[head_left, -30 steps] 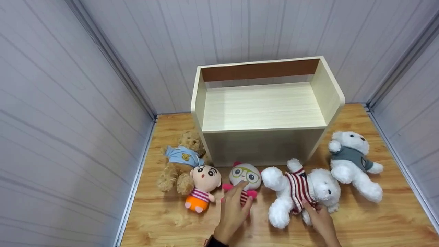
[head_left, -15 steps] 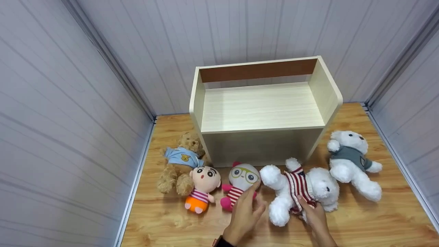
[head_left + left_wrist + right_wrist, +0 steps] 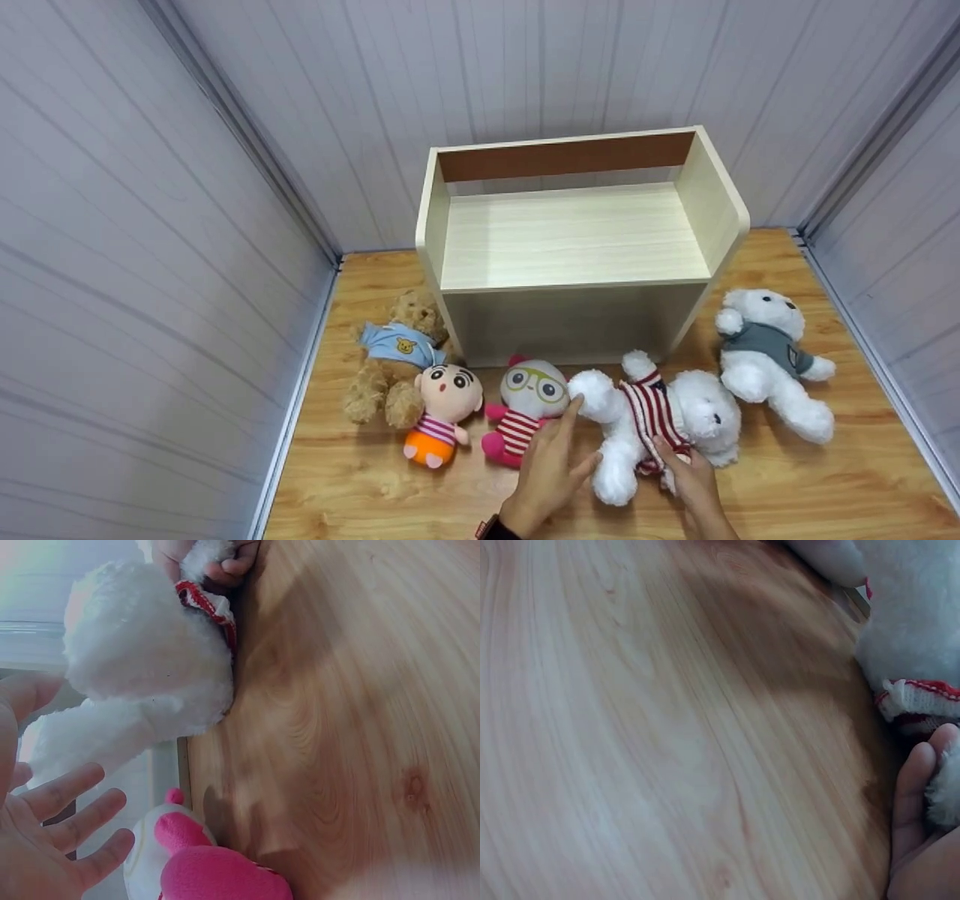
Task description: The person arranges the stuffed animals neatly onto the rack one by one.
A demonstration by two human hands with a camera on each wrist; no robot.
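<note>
White striped-sweater bear (image 3: 660, 420) lies on tabletop (image 3: 825, 480) before wooden shelf (image 3: 574, 240). Right hand (image 3: 694, 480) pinches its leg; left hand (image 3: 547, 472), fingers spread, reaches its arm, beside glasses doll (image 3: 529, 397). Step: securing grip. Next, likely: left closes, both lift.

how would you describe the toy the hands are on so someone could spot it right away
Start at the pale wooden shelf on the wooden table; a row of soft toys lies in front of it. The one you want is the white bear lying on its side, second from the right, between both hands. Unlike the other white bear in grey, it wears a red-and-white striped sweater.
</note>
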